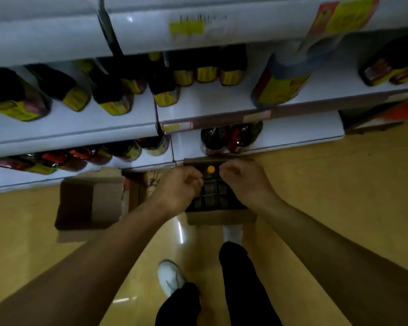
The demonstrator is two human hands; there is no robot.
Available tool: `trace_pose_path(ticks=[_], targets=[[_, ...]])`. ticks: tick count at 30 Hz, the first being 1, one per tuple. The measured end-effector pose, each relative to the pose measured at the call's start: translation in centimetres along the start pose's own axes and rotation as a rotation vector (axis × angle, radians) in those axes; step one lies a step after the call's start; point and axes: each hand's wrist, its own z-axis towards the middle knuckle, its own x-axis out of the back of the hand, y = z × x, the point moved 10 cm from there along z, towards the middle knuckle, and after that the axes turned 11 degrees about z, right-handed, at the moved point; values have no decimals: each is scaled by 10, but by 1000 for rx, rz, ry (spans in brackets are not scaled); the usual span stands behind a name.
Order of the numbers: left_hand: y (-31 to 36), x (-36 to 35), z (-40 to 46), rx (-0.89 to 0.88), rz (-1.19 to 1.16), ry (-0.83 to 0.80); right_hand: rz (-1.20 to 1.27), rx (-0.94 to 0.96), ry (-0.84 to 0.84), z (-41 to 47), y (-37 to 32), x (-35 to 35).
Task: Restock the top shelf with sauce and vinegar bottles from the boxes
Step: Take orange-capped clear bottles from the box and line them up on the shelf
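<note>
- Shelving [222, 100] fills the upper half of frame; middle tier carries dark bottles [165, 85] with yellow labels, with bare gaps centre-right. Top shelf itself is mostly out of view, so its fill level can't be judged.
- Open box [90, 205] at left-centre on the floor looks empty: likely one batch done.
- Divided box [222, 218] at centre, against the bottom shelf: most cells look dark and vacant; one orange cap [211, 169] visible at its far end. Nearly drained, my read.
- Left hand [181, 187] curled over the box's left side, right hand [240, 180] curled over its right; both partly closed, cannot tell what, if anything, either grips.
</note>
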Motion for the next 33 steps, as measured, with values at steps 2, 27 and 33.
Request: trace_pose_path(ticks=[2, 27, 33], targets=[[-26, -23, 14, 43, -62, -27, -49, -36, -36, 15, 32, -21], [-203, -149, 178, 213, -133, 44, -489, 166, -186, 228, 190, -203], [-214, -153, 188, 212, -175, 72, -546, 139, -240, 249, 203, -223]])
